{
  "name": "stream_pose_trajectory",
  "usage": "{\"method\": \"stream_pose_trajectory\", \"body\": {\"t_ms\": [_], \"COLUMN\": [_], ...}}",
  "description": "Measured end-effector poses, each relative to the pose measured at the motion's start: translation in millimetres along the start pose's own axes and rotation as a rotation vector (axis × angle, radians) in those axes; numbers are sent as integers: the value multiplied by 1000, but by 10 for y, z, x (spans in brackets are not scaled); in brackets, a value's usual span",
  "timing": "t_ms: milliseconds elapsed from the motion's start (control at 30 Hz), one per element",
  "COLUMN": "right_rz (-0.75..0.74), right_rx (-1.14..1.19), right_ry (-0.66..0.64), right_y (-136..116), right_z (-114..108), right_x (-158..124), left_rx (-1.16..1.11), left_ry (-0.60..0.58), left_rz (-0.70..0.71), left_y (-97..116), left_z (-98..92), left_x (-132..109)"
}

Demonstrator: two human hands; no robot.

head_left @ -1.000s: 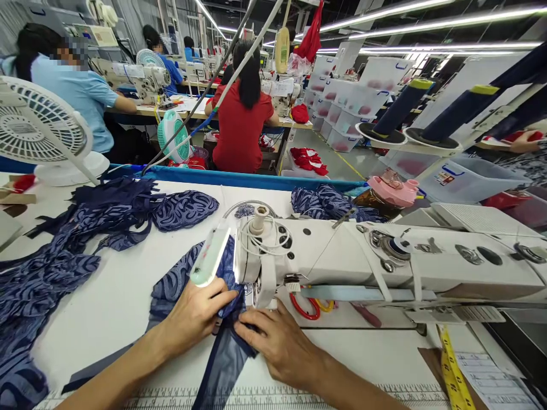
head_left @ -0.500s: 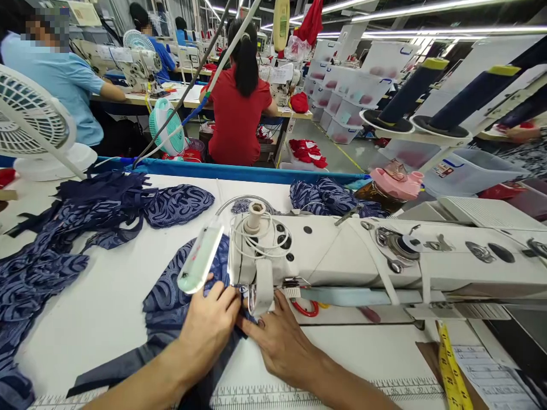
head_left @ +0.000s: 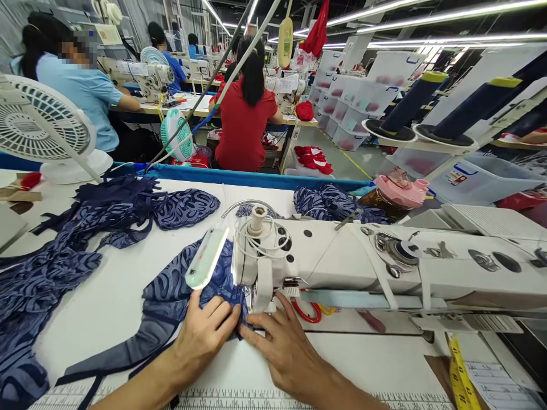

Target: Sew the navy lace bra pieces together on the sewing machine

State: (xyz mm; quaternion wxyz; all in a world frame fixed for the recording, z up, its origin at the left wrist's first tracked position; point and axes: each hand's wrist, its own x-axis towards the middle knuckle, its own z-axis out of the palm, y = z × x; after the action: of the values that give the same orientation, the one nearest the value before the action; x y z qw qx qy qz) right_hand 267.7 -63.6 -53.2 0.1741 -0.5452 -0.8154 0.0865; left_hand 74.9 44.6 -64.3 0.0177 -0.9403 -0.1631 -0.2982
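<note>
While the white table (head_left: 115, 302) spreads across the foreground, the sewing machine (head_left: 329, 250) reaches over it from the right, its head near the middle. Along the left lies a pile (head_left: 55, 245) of dark blue patterned fabric. Well apart from it, the blue cloth (head_left: 166, 285) lies on the table, its right part close under the machine's head, a plain strip trailing to the near left. Just in front of the head, the right hand (head_left: 286, 347) is palm down, fingers spread, tips at the cloth's edge. Fingers bent, the left hand (head_left: 209, 330) presses on the cloth; whether either hand pinches it, I cannot tell. Above the left hand hangs a lamp (head_left: 207, 259). Smaller are the yellow tape (head_left: 459, 370), far right, and red-handled scissors (head_left: 308, 314) behind the right hand.
</note>
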Motion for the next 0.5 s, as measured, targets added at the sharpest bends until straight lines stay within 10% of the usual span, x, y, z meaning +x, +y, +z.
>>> {"method": "stream_pose_trajectory", "body": {"t_ms": [500], "right_rz": [82], "right_rx": [-92], "right_ry": [-73], "right_y": [-9], "right_z": [80], "right_x": [52], "left_rx": [7], "left_ry": [-15], "left_rz": [-87], "left_y": [-94], "left_z": [130], "left_x": [94]}}
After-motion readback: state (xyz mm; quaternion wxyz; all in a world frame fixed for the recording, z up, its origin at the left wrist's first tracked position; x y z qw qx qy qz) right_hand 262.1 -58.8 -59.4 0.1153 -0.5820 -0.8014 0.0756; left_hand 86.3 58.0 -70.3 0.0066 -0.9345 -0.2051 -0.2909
